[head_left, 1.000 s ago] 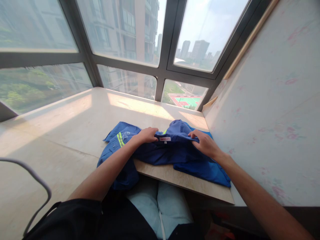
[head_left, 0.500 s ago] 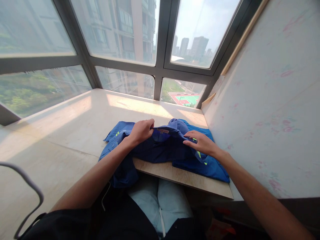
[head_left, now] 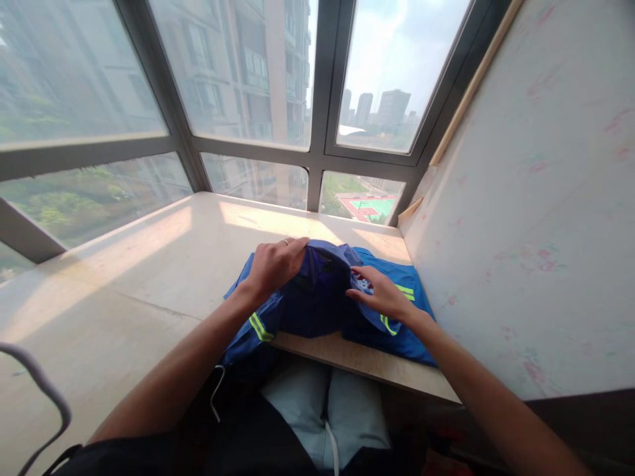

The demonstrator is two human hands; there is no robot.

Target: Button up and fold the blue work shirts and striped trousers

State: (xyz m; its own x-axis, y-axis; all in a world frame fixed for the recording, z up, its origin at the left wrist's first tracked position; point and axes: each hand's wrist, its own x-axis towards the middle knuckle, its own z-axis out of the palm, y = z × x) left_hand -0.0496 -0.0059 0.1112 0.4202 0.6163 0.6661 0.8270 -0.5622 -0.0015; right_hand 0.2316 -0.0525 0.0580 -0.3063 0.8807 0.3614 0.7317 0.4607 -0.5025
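Observation:
A blue work jacket (head_left: 317, 311) with yellow-green reflective strips lies bunched over the front of the sill, its upper edge lifted in an arch. My left hand (head_left: 278, 266) is closed on that raised edge, pinching the cloth at the top. At the other side of the arch, my right hand (head_left: 380, 291) has thumb and fingers apart, with the fingertips against the jacket's edge. A white printed patch shows between them. Under and right of the jacket lies more bright blue cloth (head_left: 421, 334), flat, with a reflective strip on it.
The pale stone-like sill (head_left: 149, 284) stretches left toward the grey-framed windows (head_left: 315, 155). A flower-patterned wall (head_left: 496, 264) borders the right side. A grey cable (head_left: 54, 396) curves at the far left. My legs (head_left: 307, 403) are below the sill's front edge.
My right hand has shifted left along the jacket's edge, closer to my left hand. The cloth between them now arches higher, and a left-side reflective strip has come into view.

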